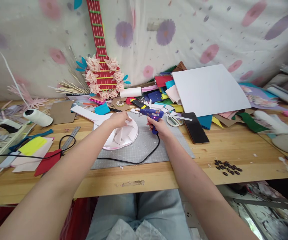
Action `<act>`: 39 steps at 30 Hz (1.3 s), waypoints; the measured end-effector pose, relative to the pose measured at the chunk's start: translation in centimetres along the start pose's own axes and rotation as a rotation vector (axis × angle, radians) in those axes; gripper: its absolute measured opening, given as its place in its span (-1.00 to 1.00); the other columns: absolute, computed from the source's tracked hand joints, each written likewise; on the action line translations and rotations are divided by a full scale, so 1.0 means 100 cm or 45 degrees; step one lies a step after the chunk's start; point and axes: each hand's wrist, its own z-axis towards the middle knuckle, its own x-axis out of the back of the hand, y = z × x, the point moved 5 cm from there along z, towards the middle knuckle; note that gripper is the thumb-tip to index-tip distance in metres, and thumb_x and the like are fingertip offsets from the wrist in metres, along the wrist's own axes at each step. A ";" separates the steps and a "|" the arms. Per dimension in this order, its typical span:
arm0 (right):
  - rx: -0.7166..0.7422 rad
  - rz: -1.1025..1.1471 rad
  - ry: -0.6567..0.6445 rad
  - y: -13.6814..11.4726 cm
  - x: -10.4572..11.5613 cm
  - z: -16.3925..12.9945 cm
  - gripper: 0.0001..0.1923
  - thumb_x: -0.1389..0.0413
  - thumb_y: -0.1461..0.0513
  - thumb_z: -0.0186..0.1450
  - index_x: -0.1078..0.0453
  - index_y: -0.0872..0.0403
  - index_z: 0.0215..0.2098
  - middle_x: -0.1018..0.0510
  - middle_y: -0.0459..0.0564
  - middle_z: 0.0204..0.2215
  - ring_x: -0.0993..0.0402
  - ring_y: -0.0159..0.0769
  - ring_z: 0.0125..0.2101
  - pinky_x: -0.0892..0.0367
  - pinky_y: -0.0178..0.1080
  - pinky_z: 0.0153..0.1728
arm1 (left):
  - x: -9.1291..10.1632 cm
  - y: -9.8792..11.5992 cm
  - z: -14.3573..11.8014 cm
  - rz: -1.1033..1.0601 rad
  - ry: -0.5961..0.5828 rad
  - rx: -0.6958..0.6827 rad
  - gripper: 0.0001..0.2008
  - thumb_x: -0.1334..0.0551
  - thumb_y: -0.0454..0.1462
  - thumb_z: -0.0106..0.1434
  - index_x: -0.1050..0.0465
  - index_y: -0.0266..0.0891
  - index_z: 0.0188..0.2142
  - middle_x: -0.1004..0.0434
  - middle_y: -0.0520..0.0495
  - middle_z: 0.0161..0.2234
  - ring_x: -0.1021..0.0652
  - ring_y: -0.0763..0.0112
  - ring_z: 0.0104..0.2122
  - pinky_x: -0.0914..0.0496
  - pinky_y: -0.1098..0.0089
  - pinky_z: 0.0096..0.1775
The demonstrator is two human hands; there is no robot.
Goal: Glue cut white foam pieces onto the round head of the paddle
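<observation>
My right hand (158, 126) is wrapped round the handle of a blue hot glue gun (151, 114). Its nozzle points left, toward the paper piece, and a long white glue stick (177, 116) juts out of its back. On the grey cutting mat (146, 146) lies a white paper guitar-shaped piece (127, 135), with a round body, folded paper on top and a long neck strip. My left hand (119, 120) rests at the upper edge of its body, fingers bent down onto the paper; the fingertips are partly hidden.
A red paper guitar (101, 75) with pink paper flowers leans at the back. A black phone (195, 128) and scissors (175, 120) lie right of the mat. Black oval pieces (227, 167) sit near the front edge. The glue gun's cord (134, 162) crosses the mat.
</observation>
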 end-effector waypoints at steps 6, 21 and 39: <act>-0.016 0.010 -0.001 0.001 0.000 0.000 -0.54 -0.32 -0.07 -0.15 -0.32 0.09 -0.57 -0.38 -0.11 -0.64 -0.17 -0.51 -0.65 -0.23 -0.36 -0.63 | -0.004 -0.001 0.005 0.040 -0.022 -0.036 -0.55 -0.24 -0.26 0.12 -0.42 0.01 0.05 -0.38 -0.08 0.04 -0.47 0.23 -0.09 -0.30 0.44 -0.15; 0.004 0.026 0.027 0.000 0.002 0.001 -0.55 -0.32 -0.07 -0.14 -0.33 0.09 -0.56 -0.42 -0.09 -0.60 -0.15 -0.52 -0.65 -0.22 -0.35 -0.63 | -0.006 -0.005 0.004 -0.039 -0.027 -0.046 -0.55 -0.25 -0.23 0.10 -0.44 -0.01 0.03 -0.33 -0.13 0.05 -0.42 0.18 -0.03 -0.27 0.36 -0.01; -0.016 0.173 0.139 0.012 0.014 0.011 -0.55 -0.36 -0.03 -0.16 -0.34 0.09 -0.52 -0.45 -0.12 -0.60 -0.16 -0.56 -0.69 -0.19 -0.41 -0.70 | -0.007 -0.005 -0.020 -0.068 0.045 -0.202 -0.38 -0.02 -0.52 0.02 -0.37 -0.16 0.08 -0.37 0.06 0.13 -0.35 0.44 0.12 -0.15 0.48 0.14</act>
